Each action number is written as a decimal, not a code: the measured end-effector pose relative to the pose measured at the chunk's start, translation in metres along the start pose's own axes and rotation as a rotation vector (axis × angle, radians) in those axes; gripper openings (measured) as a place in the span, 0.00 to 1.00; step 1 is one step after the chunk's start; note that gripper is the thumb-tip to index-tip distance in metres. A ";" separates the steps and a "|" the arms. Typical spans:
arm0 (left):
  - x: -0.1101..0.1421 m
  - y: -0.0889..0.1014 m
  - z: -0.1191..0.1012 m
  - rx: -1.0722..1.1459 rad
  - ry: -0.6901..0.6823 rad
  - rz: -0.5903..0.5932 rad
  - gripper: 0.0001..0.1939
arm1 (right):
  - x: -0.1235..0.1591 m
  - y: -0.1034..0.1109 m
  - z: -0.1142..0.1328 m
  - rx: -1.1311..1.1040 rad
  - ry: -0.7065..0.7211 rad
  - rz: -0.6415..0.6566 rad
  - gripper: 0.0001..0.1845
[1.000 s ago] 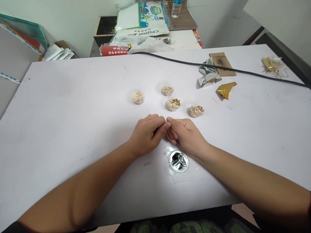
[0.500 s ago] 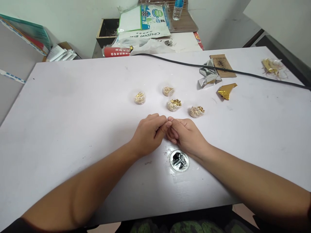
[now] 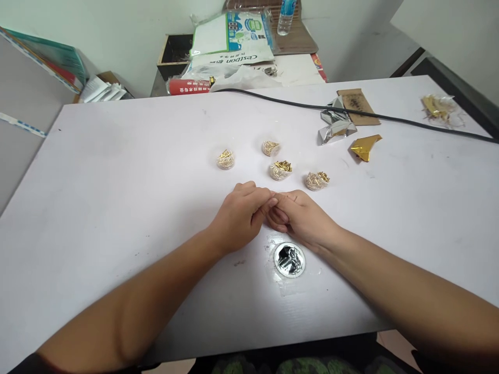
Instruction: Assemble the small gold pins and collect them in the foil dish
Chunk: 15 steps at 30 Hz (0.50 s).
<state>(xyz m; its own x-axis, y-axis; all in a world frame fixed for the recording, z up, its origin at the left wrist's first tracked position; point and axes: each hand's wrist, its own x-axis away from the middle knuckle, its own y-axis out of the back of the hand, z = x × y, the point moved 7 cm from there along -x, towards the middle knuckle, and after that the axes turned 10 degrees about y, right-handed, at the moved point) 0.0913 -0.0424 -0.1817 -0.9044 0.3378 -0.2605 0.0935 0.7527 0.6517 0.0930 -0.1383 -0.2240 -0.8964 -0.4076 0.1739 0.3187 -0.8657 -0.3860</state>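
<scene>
My left hand point(image 3: 245, 215) and my right hand point(image 3: 298, 213) meet fingertip to fingertip above the white table. Both are closed in a pinch, and whatever lies between the fingers is hidden or too small to make out. Just beyond them stand small clear cups of thin gold-coloured pins: a left cup point(image 3: 225, 160), a back cup point(image 3: 270, 148), a middle cup point(image 3: 280, 170) and a right cup point(image 3: 317, 181). Below my right wrist is a round metal-rimmed dish or insert point(image 3: 289, 259) with shiny dark and silvery contents, level with the tabletop.
A black cable point(image 3: 273, 97) runs across the back of the white table point(image 3: 117, 182). Silver foil point(image 3: 336, 130), a brown card point(image 3: 358, 106), gold foil point(image 3: 365, 148) and a plastic bag of gold pieces point(image 3: 438, 109) lie at right. A water bottle point(image 3: 286, 18) stands behind.
The fingertips of both hands have drawn closer, with the right thumb now tucked against the left fingers. The whole view has shifted slightly; the cups stay put.
</scene>
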 end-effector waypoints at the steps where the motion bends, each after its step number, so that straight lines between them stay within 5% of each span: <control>1: 0.000 -0.001 0.001 -0.011 0.007 0.002 0.17 | 0.000 0.000 0.000 -0.006 -0.002 -0.002 0.30; 15: 0.001 -0.008 0.013 0.201 0.201 0.052 0.18 | -0.001 -0.002 -0.007 -0.132 -0.056 -0.019 0.29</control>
<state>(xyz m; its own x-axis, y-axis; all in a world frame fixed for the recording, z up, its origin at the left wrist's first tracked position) 0.0948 -0.0408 -0.1963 -0.9587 0.2756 -0.0709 0.2046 0.8407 0.5014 0.0912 -0.1342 -0.2298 -0.8821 -0.4105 0.2310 0.2555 -0.8289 -0.4976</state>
